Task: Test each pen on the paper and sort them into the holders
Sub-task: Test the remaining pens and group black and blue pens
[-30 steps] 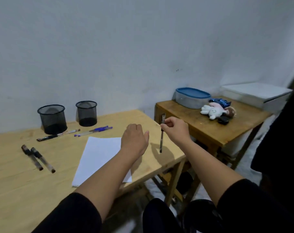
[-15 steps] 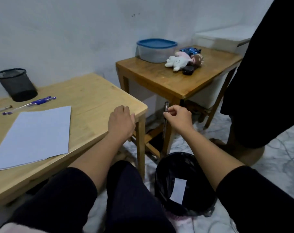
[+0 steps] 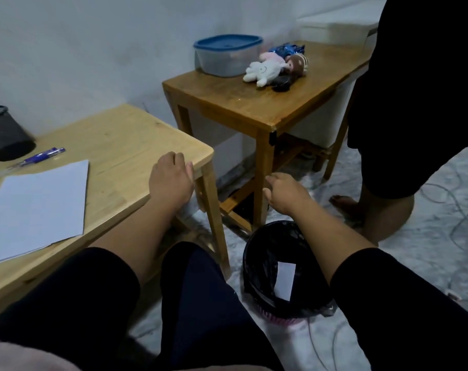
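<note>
The pen has gone from the right hand (image 3: 286,194) — fingers now loose, empty, above the bin (image 3: 262,253).

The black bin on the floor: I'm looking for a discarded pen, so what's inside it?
Inside the black bin lies a white paper slip against a dark liner. No pen shows; the right forearm covers part of the opening.

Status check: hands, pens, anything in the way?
Left hand resting on table corner, right hand open above bin. Blue pens beside paper. Nothing blocking.
</note>
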The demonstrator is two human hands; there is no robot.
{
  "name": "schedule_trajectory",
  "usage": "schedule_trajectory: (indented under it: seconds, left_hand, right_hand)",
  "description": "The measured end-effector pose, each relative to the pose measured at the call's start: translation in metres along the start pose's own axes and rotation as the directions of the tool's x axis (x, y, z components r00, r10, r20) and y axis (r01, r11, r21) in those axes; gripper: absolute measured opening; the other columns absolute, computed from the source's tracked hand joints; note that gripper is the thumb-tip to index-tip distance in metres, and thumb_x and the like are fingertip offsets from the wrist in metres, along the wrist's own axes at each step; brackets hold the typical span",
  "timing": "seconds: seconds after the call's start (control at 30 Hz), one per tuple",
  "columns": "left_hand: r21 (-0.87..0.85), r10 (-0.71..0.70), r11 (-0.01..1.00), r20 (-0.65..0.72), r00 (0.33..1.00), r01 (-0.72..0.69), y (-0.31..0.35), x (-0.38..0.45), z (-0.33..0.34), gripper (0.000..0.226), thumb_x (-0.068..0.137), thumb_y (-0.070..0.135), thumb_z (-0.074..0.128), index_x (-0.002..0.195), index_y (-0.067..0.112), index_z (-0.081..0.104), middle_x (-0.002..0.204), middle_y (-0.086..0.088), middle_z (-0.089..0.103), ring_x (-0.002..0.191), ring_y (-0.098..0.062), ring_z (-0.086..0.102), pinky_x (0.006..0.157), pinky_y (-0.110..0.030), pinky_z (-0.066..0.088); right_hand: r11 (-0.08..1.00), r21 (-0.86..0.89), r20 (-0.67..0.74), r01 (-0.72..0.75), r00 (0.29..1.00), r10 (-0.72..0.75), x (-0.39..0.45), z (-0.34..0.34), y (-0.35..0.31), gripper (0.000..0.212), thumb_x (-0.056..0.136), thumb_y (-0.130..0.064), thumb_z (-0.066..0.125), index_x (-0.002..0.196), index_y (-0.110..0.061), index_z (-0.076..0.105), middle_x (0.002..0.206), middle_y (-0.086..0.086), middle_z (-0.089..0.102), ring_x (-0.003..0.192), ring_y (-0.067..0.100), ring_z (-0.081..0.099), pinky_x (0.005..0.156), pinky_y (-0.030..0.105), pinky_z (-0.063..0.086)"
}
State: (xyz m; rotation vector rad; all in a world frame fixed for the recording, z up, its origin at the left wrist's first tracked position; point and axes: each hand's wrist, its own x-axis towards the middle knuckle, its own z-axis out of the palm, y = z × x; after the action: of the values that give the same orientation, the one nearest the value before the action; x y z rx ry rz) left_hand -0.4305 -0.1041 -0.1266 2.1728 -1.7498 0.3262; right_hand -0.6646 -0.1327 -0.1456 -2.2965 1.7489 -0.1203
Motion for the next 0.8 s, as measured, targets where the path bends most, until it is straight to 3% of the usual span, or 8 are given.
schedule_trajectory:
  seconds: [0.2,0.33,0.53,0.8]
  left_hand:
    - [0.084,0.037,0.996,0.065,0.997,-0.043,0.003,0.0,-0.021,0.037,0.096,0.031,0.034,0.115,0.004,0.05,0.113,-0.018,0.056,0.102,-0.03,0.053,0.088,-0.039,0.047]
    - [0.124,0.039,0.991,0.026,0.999,-0.041,-0.006,0.009,-0.05,0.036,0.096,0.03,0.035,0.115,0.004,0.051,0.115,-0.017,0.056,0.105,-0.029,0.052,0.089,-0.038,0.045]
    - [0.178,0.013,0.984,-0.036,0.999,-0.007,-0.049,0.03,-0.103,0.037,0.097,0.026,0.033,0.114,-0.002,0.049,0.117,-0.021,0.053,0.11,-0.034,0.047,0.091,-0.041,0.039]
    - [0.19,-0.135,0.969,-0.133,0.982,0.16,-0.141,0.04,-0.159,0.035,0.096,0.027,0.034,0.113,0.0,0.049,0.116,-0.019,0.053,0.111,-0.032,0.046,0.092,-0.039,0.037]
  right_hand:
    - [0.97,-0.123,-0.172,0.212,0.957,-0.231,0.004,-0.028,-0.044,0.048,0.099,-0.029,0.033,0.141,-0.005,0.033,0.148,0.013,0.036,0.14,0.026,0.027,0.113,0.036,0.024]
    - [0.945,-0.146,-0.235,0.293,0.918,-0.321,0.013,-0.055,-0.087,0.048,0.099,-0.029,0.032,0.142,-0.006,0.031,0.15,0.011,0.033,0.142,0.023,0.024,0.114,0.035,0.022]
    - [0.895,-0.183,-0.268,0.408,0.855,-0.444,0.026,-0.088,-0.162,0.047,0.098,-0.031,0.034,0.139,-0.007,0.036,0.146,0.011,0.038,0.137,0.023,0.031,0.11,0.036,0.03]
    - [0.83,-0.157,-0.257,0.534,0.79,-0.557,0.05,-0.11,-0.272,0.048,0.099,-0.034,0.032,0.138,-0.006,0.035,0.146,0.01,0.037,0.136,0.025,0.031,0.106,0.039,0.035]
